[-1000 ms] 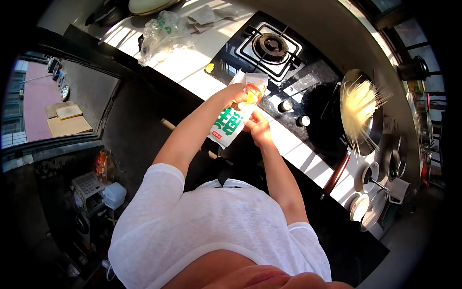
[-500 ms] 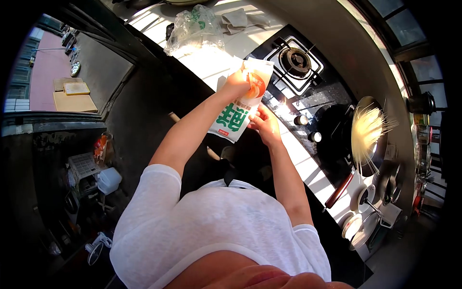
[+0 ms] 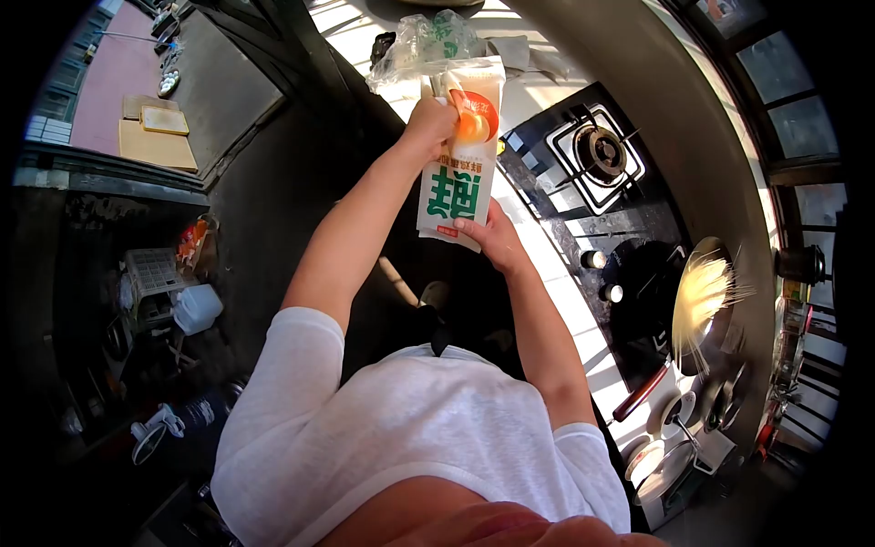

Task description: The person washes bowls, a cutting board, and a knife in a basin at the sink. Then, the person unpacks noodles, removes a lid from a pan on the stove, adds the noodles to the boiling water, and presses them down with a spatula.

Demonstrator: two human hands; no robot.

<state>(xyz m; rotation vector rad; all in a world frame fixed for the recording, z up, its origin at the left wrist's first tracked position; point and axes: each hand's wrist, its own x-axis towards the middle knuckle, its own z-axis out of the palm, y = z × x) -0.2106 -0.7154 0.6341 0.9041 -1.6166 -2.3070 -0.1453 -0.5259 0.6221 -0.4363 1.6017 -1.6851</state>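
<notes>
A white packet with green lettering and an orange picture (image 3: 462, 164) is stretched out between both hands, over the counter's front edge. My left hand (image 3: 432, 126) grips its upper left side, fingers closed. At its lower right edge my right hand (image 3: 495, 237) pinches it, thumb on the front. To the right, a pan (image 3: 685, 342) on the black hob (image 3: 583, 219) holds a fanned-out bundle of pale dry noodles (image 3: 707, 296), with the ends sticking up past the rim.
An unlit burner (image 3: 602, 155) is at the hob's far end. A clear plastic bag (image 3: 424, 46) and a grey cloth (image 3: 510, 53) lie at the counter's back. Lids and dishes (image 3: 663, 469) stand at the lower right. A plastic crate (image 3: 153, 271) is at the left.
The view has turned, so the counter and hob appear lower and further right. The packet is now straighter and more upright, and my right hand has moved to its lower edge.
</notes>
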